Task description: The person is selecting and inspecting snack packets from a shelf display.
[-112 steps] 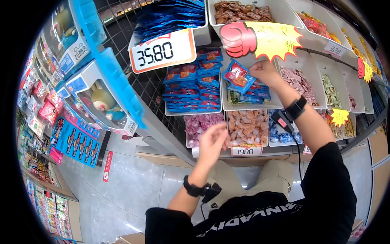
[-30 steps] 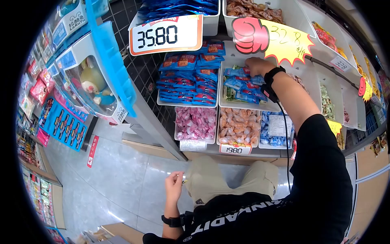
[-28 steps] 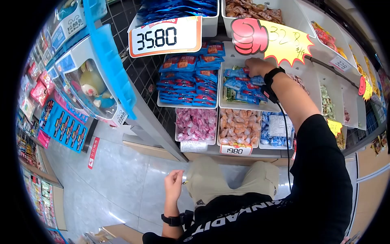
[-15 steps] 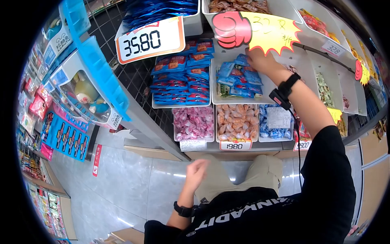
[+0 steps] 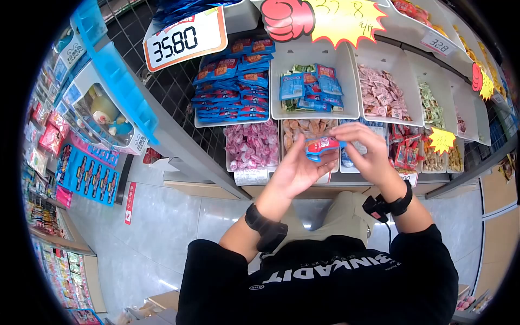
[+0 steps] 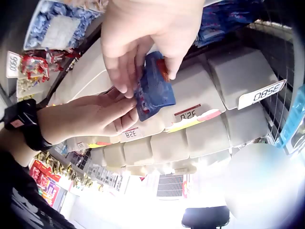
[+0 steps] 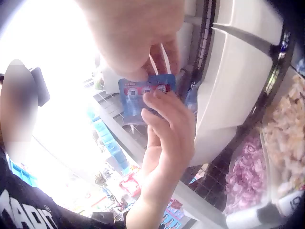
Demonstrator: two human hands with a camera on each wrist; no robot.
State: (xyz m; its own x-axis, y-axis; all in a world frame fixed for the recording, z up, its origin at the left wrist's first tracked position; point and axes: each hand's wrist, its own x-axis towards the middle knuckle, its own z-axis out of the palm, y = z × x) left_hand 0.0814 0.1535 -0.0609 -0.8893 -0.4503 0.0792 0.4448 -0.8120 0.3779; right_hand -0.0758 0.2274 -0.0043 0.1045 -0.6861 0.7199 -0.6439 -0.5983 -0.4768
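A small blue and red snack packet (image 5: 320,145) is held between both hands in front of the bins. My left hand (image 5: 298,169) has it from the near side, thumb and fingers around it. My right hand (image 5: 366,153) pinches the packet's right end. In the left wrist view the blue packet (image 6: 155,88) lies between the left thumb and fingers, and the right hand's fingertips meet its edge. From the right wrist, the packet's printed face (image 7: 145,93) shows, with left fingers over its lower edge. A white bin (image 5: 314,115) beyond holds several similar packets.
Left of that bin is a bin of stacked blue packets (image 5: 235,86). Pink wrapped candies (image 5: 252,146) and orange ones (image 5: 309,129) fill the front row. Price signs (image 5: 185,40) overhang from above. Boxed toys (image 5: 103,108) flank the left side.
The right hand has come out of the white bin, back toward the body, with a packet. The left hand has risen from near the leg to meet it. The head view has shifted.
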